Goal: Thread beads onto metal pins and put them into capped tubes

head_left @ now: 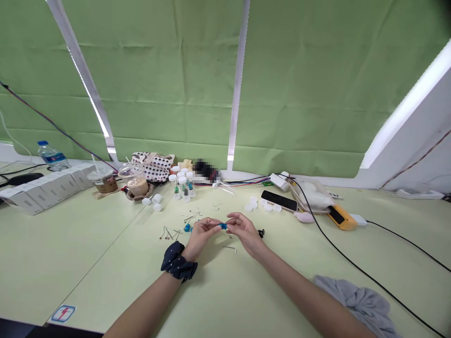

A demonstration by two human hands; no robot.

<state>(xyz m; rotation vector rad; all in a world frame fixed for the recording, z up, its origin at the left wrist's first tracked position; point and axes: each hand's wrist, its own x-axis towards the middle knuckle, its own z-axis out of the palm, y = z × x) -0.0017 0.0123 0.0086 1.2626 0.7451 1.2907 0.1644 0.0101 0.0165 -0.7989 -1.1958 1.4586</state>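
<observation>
A small shiny blue piece sits between the fingertips of both hands above the table; its exact kind is too small to make out. My left hand, with a dark dotted scrunchie at the wrist, pinches it from the left. From the right, my right hand closes thumb and fingers on its other end. Another blue piece lies just left of my left hand. Loose thin metal pins are scattered further left, and a bent metal pin lies below the hands. Black bits show beside my right hand.
Behind the hands stand capped clear vials, with white caps and a phone to their right. Drink cups and white boxes line the left. A black cable crosses the right side, near a grey cloth.
</observation>
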